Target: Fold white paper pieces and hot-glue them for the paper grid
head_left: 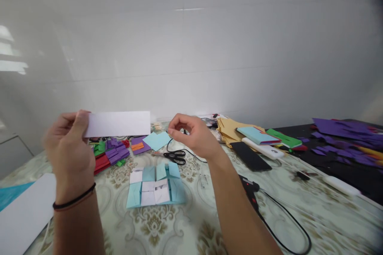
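My left hand (72,139) pinches a white paper strip (119,124) by its left end, between thumb and fingers, and holds it level above the table. Off the strip's right end is my right hand (193,133), its thumb and index finger curled together in a pinch with nothing visible between the tips. Below and between the hands lies a folded paper piece in light blue and white squares (156,186). Black-handled scissors (176,156) rest just behind it, near light blue paper squares (157,140).
Purple, red and green folded papers (112,153) lie at left, by a white board (25,215). To the right are yellow papers (233,129), a black phone-like slab (250,156), a white power strip (263,148) and a corded glue gun (250,191). Purple scraps (347,147) cover a black surface.
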{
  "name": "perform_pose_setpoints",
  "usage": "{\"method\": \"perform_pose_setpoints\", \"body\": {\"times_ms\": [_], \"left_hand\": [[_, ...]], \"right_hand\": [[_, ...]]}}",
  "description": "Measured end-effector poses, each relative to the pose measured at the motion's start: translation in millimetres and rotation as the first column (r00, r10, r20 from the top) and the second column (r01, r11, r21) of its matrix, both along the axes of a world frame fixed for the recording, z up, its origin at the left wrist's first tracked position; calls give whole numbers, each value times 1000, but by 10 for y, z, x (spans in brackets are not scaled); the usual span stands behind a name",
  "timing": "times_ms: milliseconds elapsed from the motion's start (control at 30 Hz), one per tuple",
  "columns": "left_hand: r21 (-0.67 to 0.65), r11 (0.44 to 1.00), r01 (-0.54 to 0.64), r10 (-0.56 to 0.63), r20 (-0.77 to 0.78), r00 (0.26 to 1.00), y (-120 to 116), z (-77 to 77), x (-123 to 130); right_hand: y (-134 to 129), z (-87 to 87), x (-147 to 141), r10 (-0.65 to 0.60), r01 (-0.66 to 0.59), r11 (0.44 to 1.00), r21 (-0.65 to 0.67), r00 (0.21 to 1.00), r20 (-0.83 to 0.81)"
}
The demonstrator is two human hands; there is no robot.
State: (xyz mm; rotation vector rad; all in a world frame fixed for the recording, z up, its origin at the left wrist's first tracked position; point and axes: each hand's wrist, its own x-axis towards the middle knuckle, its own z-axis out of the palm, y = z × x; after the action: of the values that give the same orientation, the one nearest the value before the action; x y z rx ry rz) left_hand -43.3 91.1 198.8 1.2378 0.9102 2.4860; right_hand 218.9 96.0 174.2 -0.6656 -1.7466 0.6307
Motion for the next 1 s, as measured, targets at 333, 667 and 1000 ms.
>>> {"method": "perform_pose_setpoints", "body": {"times_ms": [333, 667, 1000], "left_hand": [[-161, 984, 73, -165, -688, 706, -163, -109, 433], [-172, 949, 265, -304, -726, 616, -186, -133, 517], [-134, 965, 224, -255, -657, 709, -258, -119, 583]], "right_hand": [[-209, 57, -228, -157, 165, 956, 242, 986, -50], [-262, 58, -274, -64, 79, 980, 185, 994, -88], [-306, 77, -287, -109, 112, 979, 172, 994, -29]]}}
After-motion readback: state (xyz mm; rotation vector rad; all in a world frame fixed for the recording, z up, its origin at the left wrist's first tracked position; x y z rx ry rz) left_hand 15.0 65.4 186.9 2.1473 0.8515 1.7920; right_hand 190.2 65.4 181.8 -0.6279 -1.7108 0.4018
